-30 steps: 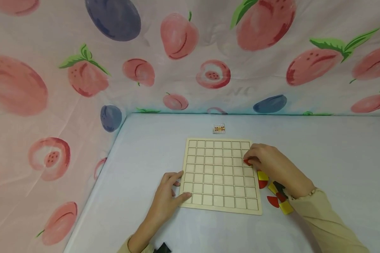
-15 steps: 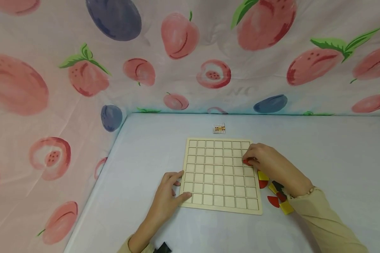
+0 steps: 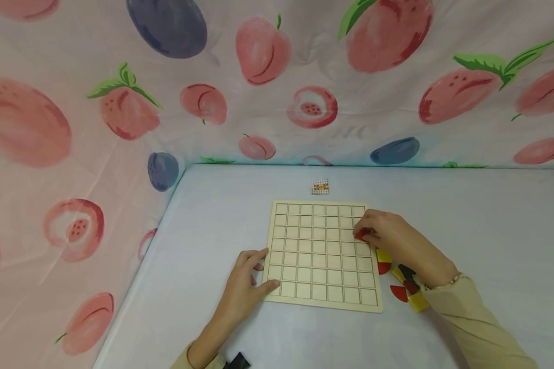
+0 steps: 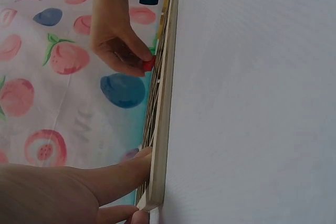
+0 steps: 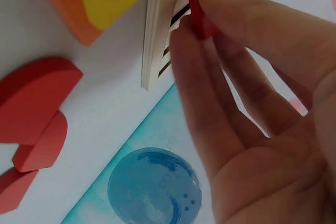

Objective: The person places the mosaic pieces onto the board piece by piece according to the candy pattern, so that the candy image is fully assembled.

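A pale wooden grid board (image 3: pixel 322 307) lies flat on the table. The left hand (image 3: pixel 241 289) rests at its left edge, thumb (image 4: pixel 131 174) on the board's surface near the corner and forefinger tip touching the side. Over the board's right columns, the right hand (image 3: pixel 388 236) pinches a small red block (image 5: pixel 205 3) between thumb and fingertips. That block (image 4: pixel 148 64) sits at or just above the grid; contact is hard to tell. Beside the right edge lie a yellow block (image 3: pixel 384 256), a red rounded block (image 3: pixel 398 293) and several others, some partly under the right forearm.
A small pattern card (image 3: pixel 320 187) lies behind the board. Patterned cloth (image 3: pixel 258 118) rises along the back and left of the white table (image 3: pixel 212 215). A black strap end (image 3: pixel 238 361) shows by the left sleeve.
The red block turns slightly in the right hand's fingertips, which stay over the same spot on the board. The left hand stays where it was.
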`<state>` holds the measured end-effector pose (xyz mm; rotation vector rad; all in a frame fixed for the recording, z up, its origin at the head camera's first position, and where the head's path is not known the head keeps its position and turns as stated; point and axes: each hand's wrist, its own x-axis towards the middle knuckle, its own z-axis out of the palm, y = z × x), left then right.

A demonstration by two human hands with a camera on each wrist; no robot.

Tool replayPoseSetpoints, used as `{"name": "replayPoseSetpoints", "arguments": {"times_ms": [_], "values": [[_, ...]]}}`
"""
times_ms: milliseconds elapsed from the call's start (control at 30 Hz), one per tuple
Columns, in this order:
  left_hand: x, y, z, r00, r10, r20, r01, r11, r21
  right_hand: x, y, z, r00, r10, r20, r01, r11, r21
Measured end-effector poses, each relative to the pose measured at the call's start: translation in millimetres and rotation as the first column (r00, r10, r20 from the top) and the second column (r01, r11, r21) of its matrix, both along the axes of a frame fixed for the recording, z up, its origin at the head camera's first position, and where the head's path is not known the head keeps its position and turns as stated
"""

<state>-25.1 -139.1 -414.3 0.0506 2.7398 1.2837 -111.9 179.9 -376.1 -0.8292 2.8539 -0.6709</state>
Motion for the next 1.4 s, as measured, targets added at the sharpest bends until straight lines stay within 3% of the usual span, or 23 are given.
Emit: {"name": "replayPoseSetpoints", "arguments": {"times_ms": [700, 900, 1133, 1400], "values": [[-0.5, 0.1, 0.2, 0.999, -0.014, -0.033, 0.015, 1.0, 0.01, -5.8, 2.5, 3.2, 0.999, 0.052, 0.016, -0.052, 0.998, -0.032], [-0.2, 0.3, 1.2, 1.0, -0.011, -0.027, 0.012, 1.0, 0.007, -7.2, 3.8, 2.2, 0.996, 0.069, 0.057, -0.068, 0.997, -0.028], [0.2, 0.0, 1.1, 1.0, -0.012, -0.025, 0.013, 1.0, 0.008, -6.7, 3.0, 1.2, 0.999, 0.05, 0.021, -0.05, 0.999, 0.02], [0.3, -0.5, 1.1, 0.999, -0.016, -0.029, 0.016, 1.0, 0.003, -5.1, 2.3, -1.2, 0.999, 0.02, 0.032, -0.02, 1.0, -0.014]]}}
